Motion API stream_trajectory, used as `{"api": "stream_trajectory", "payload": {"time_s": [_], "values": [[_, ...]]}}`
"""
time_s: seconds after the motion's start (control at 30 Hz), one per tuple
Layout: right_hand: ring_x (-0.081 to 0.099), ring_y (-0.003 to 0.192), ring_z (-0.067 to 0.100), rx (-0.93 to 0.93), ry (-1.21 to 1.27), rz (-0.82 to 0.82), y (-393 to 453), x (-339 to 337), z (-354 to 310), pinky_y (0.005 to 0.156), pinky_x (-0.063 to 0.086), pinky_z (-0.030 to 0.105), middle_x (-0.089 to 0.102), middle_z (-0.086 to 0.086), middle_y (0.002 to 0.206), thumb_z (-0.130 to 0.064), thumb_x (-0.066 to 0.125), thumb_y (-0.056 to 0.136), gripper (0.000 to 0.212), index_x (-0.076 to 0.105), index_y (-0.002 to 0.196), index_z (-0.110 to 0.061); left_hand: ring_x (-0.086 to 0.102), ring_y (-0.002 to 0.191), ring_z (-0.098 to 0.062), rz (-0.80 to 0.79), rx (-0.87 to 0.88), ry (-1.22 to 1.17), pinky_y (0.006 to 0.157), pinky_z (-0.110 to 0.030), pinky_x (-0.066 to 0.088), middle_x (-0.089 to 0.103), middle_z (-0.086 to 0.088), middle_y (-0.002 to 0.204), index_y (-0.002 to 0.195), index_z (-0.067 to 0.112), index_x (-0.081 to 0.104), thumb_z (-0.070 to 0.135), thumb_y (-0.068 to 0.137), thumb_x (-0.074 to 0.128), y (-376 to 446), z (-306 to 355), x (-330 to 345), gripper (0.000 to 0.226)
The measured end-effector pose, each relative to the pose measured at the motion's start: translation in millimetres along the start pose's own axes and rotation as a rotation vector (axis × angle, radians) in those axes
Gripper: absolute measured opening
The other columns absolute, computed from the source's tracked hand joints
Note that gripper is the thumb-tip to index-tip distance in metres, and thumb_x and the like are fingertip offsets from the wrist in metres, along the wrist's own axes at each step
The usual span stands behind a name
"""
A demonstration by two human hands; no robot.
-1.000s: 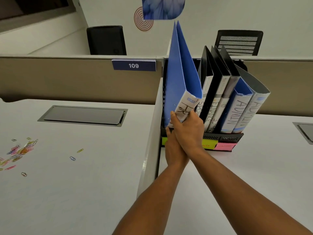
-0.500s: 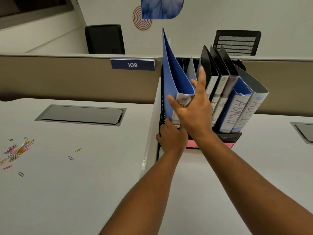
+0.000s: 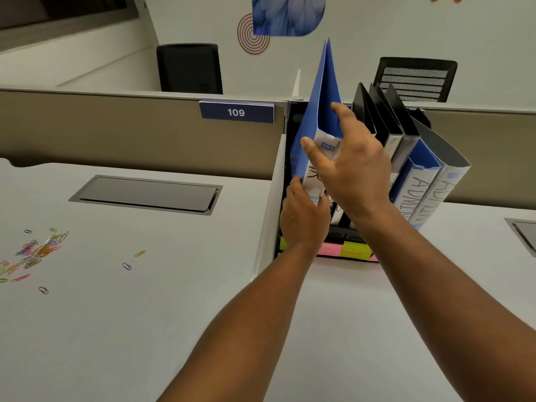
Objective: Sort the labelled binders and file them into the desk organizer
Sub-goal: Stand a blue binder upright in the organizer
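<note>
We look down from head height at 2 bare forearms reaching forward over a white desk surface (image 3: 362, 300) toward a black mesh desk organizer (image 3: 342, 236), which sits at about 1 o'clock from the middle of the view, against a tan partition wall (image 3: 116, 134).

Our left hand (image 3: 303, 220) is curled around the lower spine of a tall blue binder with a white handwritten spine label (image 3: 317, 132), gripping it near its bottom edge. The binder stands nearly upright at the leftmost end of the organizer, its covers meeting in a point at 12 o'clock. Our right hand (image 3: 352, 166) is spread open, with the thumb pressing the white label and the fingers reaching around the binder's right cover; it rests on the binder rather than closing on it.

To the right, at 2 o'clock, 3 black binders with pale spine labels (image 3: 388, 123) lean in the organizer, followed by a blue binder labelled ADMIN (image 3: 416, 181) and a grey binder labelled ADMIN (image 3: 443, 181). Pink and yellow sticky notes (image 3: 352, 252) line the organizer's front edge.

At 9 o'clock, a scatter of coloured paper clips (image 3: 37, 252) lies on the neighbouring white surface. A dark blue sign reading 109 (image 3: 236, 112) is fixed to the partition at 11 o'clock. A grey metal cable hatch (image 3: 145, 194) is set into the surface below the sign.
</note>
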State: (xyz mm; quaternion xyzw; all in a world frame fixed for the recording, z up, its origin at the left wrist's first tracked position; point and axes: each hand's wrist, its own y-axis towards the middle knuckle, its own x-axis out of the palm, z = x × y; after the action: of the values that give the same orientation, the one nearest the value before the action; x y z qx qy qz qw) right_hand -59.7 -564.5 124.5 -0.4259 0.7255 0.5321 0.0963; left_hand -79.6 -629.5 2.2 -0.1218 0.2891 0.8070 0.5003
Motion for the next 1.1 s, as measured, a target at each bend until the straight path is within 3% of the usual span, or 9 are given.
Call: {"api": "stream_trajectory", "payload": {"time_s": [0.2, 0.47, 0.57, 0.63, 0.73, 0.83, 0.9, 1.03, 1.1], "values": [[0.051, 0.131, 0.018, -0.028, -0.031, -0.110, 19.5, 0.7, -15.0, 0.096, 0.046, 0.035, 0.046, 0.000, 0.151, -0.058, 0.056, 0.092, 0.078, 0.031, 0.154, -0.019, 0.065, 0.089, -0.018, 0.025, 0.035, 0.135, 0.074, -0.037, 0.059, 0.066, -0.001, 0.108, 0.124, 0.016, 0.048, 0.047, 0.087, 0.066, 10.5, -4.1, -5.9, 0.052], [0.063, 0.105, 0.023, -0.019, -0.066, -0.066, 38.4, -14.9, -26.4, 0.084, 0.050, 0.038, 0.066, 0.003, 0.121, -0.056, 0.057, 0.089, 0.070, 0.039, 0.148, -0.024, 0.057, 0.087, -0.015, 0.175, 0.146, 0.092, 0.070, -0.032, 0.055, 0.059, 0.001, 0.099, 0.112, 0.014, 0.051, 0.042, 0.082, 0.068, 15.5, 9.1, -14.8, 0.044], [0.065, 0.102, 0.023, 0.023, -0.028, -0.117, 50.6, -16.2, -21.9, 0.086, 0.052, 0.039, 0.067, 0.002, 0.119, -0.055, 0.058, 0.086, 0.068, 0.043, 0.145, -0.025, 0.055, 0.093, -0.014, 0.123, 0.091, 0.067, 0.072, -0.030, 0.054, 0.058, 0.002, 0.104, 0.114, 0.017, 0.050, 0.047, 0.080, 0.068, 20.9, 14.0, -15.4, 0.048], [0.064, 0.109, 0.022, 0.061, 0.019, -0.195, 57.4, -13.4, -15.2, 0.093, 0.053, 0.040, 0.064, 0.000, 0.129, -0.053, 0.061, 0.084, 0.071, 0.041, 0.148, -0.027, 0.054, 0.099, -0.014, 0.060, 0.038, 0.042, 0.074, -0.026, 0.050, 0.058, 0.002, 0.112, 0.120, 0.018, 0.049, 0.051, 0.080, 0.069, 22.2, 11.8, -15.5, 0.055], [0.060, 0.120, 0.024, 0.127, 0.030, -0.294, 61.9, -1.7, -2.7, 0.100, 0.050, 0.042, 0.059, 0.001, 0.139, -0.050, 0.063, 0.084, 0.074, 0.039, 0.149, -0.023, 0.053, 0.110, -0.020, -0.113, -0.010, 0.082, 0.083, -0.033, 0.051, 0.054, -0.002, 0.125, 0.136, 0.017, 0.042, 0.051, 0.082, 0.069, 20.8, 2.6, -15.0, 0.070], [0.061, 0.115, 0.031, 0.123, -0.064, -0.359, 48.8, 15.8, 6.7, 0.092, 0.051, 0.041, 0.064, 0.010, 0.127, -0.048, 0.062, 0.090, 0.067, 0.043, 0.144, -0.014, 0.049, 0.125, -0.030, -0.328, -0.118, 0.123, 0.095, -0.041, 0.048, 0.043, -0.011, 0.143, 0.153, 0.012, 0.022, 0.042, 0.086, 0.067, 16.7, -8.2, -13.6, 0.086], [0.061, 0.111, 0.031, 0.068, -0.120, -0.342, 33.5, 28.7, 7.9, 0.084, 0.049, 0.039, 0.064, 0.010, 0.125, -0.046, 0.061, 0.093, 0.062, 0.044, 0.141, -0.011, 0.051, 0.125, -0.032, -0.410, -0.167, 0.141, 0.096, -0.044, 0.050, 0.045, -0.012, 0.141, 0.151, 0.011, 0.024, 0.040, 0.086, 0.066, 15.9, -15.2, -10.6, 0.083], [0.053, 0.127, 0.032, 0.019, -0.208, -0.372, 3.8, 58.3, 10.8, 0.093, 0.049, 0.045, 0.037, 0.007, 0.156, -0.044, 0.056, 0.097, 0.064, 0.037, 0.147, -0.009, 0.065, 0.100, -0.027, -0.307, -0.103, 0.142, 0.071, -0.038, 0.054, 0.062, -0.007, 0.120, 0.137, 0.016, 0.039, 0.053, 0.086, 0.056, 16.8, -14.2, -10.7, 0.064], [0.052, 0.130, 0.031, 0.032, -0.168, -0.365, -5.6, 68.6, 15.8, 0.095, 0.051, 0.048, 0.034, 0.007, 0.158, -0.043, 0.055, 0.097, 0.066, 0.032, 0.150, -0.010, 0.065, 0.098, -0.024, -0.222, -0.053, 0.144, 0.071, -0.034, 0.052, 0.061, -0.006, 0.120, 0.139, 0.017, 0.038, 0.048, 0.091, 0.055, 19.0, -10.5, -13.6, 0.060]]}}
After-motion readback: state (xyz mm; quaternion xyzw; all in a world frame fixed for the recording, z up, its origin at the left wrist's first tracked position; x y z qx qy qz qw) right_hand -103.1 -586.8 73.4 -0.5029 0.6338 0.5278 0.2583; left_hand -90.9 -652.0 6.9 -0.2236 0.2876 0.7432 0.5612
